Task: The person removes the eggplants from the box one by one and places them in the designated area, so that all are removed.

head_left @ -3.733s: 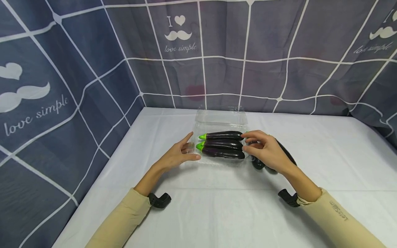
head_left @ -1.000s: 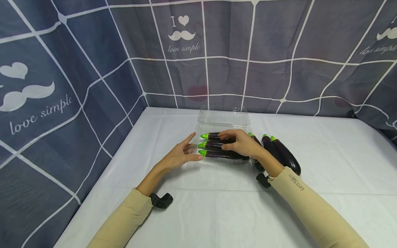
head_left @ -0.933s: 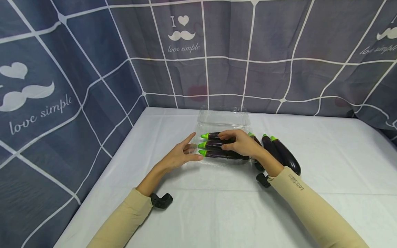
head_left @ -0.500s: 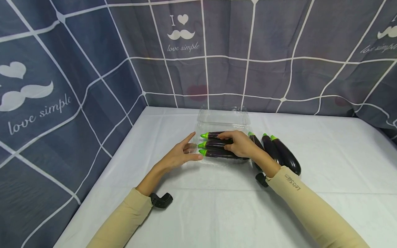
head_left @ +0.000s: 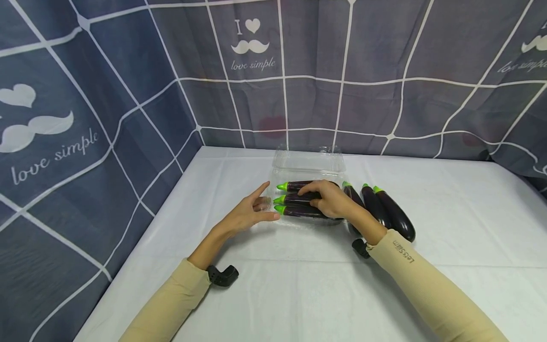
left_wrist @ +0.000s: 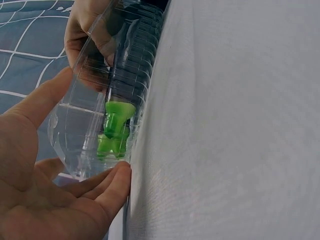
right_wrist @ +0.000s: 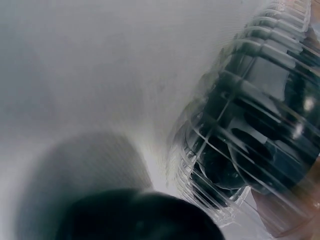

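Note:
In the head view, a clear plastic clamshell container (head_left: 308,164) lies with its lid folded back. Inside it, side by side with green stems to the left, are a back eggplant (head_left: 295,185), a middle eggplant (head_left: 295,199) and a front eggplant (head_left: 301,212). My right hand (head_left: 331,198) reaches in from above, thumb and fingers pinching the middle eggplant; its fingertips are partly hidden. At the container's left end my left hand (head_left: 247,216) spreads thumb and forefinger, with its fingers touching the plastic wall. The left wrist view shows these fingers (left_wrist: 117,187) against the container's end.
Right of the container lie three more eggplants: one beside its wall (head_left: 351,194), another (head_left: 375,206) and the outermost (head_left: 395,213). All rest on a white-covered table (head_left: 282,304). A patterned grey curtain (head_left: 316,104) hangs behind and to the left.
My right hand has moved left from the eggplants' right ends onto their middles, then slightly lower. The front eggplant's stem now shows apart from the middle one's. The left hand has stayed put.

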